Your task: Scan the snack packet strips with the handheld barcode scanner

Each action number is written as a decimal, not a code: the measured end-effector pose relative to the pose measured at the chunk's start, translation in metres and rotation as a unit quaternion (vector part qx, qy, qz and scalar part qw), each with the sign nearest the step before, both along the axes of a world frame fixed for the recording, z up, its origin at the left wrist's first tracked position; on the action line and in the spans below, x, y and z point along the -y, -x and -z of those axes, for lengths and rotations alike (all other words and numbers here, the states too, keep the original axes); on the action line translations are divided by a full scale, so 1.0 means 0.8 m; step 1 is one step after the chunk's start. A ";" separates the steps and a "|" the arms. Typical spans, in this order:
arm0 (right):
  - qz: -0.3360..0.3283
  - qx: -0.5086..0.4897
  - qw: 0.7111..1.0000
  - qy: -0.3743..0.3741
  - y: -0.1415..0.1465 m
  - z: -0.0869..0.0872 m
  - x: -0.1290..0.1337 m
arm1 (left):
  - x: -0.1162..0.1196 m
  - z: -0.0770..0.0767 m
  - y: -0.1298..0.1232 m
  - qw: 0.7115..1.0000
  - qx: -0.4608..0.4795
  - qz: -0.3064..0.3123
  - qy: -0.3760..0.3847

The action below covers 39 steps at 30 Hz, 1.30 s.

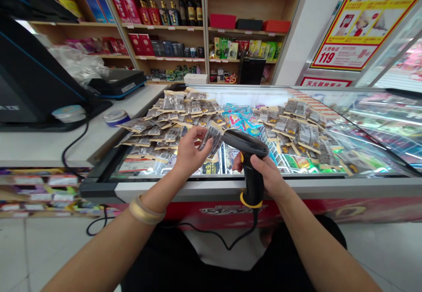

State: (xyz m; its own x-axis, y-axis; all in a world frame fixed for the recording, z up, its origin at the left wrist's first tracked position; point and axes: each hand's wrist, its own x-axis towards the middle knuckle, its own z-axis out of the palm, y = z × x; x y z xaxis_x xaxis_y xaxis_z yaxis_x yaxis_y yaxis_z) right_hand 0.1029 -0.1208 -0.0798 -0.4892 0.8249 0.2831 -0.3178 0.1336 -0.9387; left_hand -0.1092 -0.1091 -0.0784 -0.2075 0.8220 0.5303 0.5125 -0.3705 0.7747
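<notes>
Pinched in my left hand [193,148] is a small snack packet [213,137] with a barcode on its upper side. My right hand [263,171] is wrapped round the handle of a black and yellow barcode scanner [253,182]. The scanner's head points left, close to the packet. Both hands are above the glass top of a chest freezer [141,191]. A heap of similar packets [165,125] lies beyond my left hand, and a second heap [296,125] lies to the right. Bright blue bags [242,118] show between the heaps.
The scanner's black cable [211,236] loops below the freezer's edge. On the left counter [42,149] stand a dark checkout machine [36,72], a round tin [115,117] and a black scale [118,83]. Shelves [165,27] with bottles and boxes rise behind.
</notes>
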 end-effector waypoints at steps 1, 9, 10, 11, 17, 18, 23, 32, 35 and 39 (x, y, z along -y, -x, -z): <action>-0.002 0.000 1.000 0.001 0.001 -0.001 0.000 | 0.000 0.000 0.000 1.000 -0.003 0.001 0.001; -0.014 -0.009 1.000 0.023 0.001 -0.003 0.000 | 0.001 0.000 -0.002 1.000 -0.011 -0.007 -0.007; -0.014 -0.010 1.000 0.025 0.001 -0.003 0.000 | 0.001 0.000 -0.002 1.000 -0.011 -0.006 -0.007; -0.013 -0.011 0.999 0.028 0.001 -0.003 -0.001 | 0.001 0.001 -0.001 1.000 -0.011 -0.004 -0.004; -0.006 -0.037 0.999 0.031 0.004 0.002 -0.003 | 0.001 -0.003 0.002 1.000 0.014 -0.002 0.016; -0.007 -0.043 0.999 0.028 0.002 0.003 -0.004 | -0.001 -0.006 0.001 0.999 0.028 -0.002 0.017; 0.042 -0.088 0.995 0.023 -0.028 -0.008 -0.006 | -0.023 -0.034 -0.027 0.993 0.105 0.051 -0.012; 0.278 -0.165 0.944 0.065 -0.154 -0.047 -0.050 | -0.132 -0.082 -0.204 0.976 0.173 0.125 0.055; 0.328 -0.187 0.922 0.090 -0.187 -0.051 -0.071 | -0.163 -0.085 -0.251 0.983 0.130 0.093 0.084; 0.331 -0.196 0.911 0.151 -0.207 -0.048 -0.094 | -0.171 -0.073 -0.270 0.985 -0.133 0.086 0.061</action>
State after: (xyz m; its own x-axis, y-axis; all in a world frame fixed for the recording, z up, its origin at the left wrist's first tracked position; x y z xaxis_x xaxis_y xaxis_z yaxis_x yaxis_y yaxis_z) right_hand 0.2685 -0.0459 -0.0418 0.2332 0.9716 0.0405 -0.5800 0.1724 -0.7962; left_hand 0.1067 0.0277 -0.0204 0.0737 0.8936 0.4427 0.6413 -0.3824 0.6652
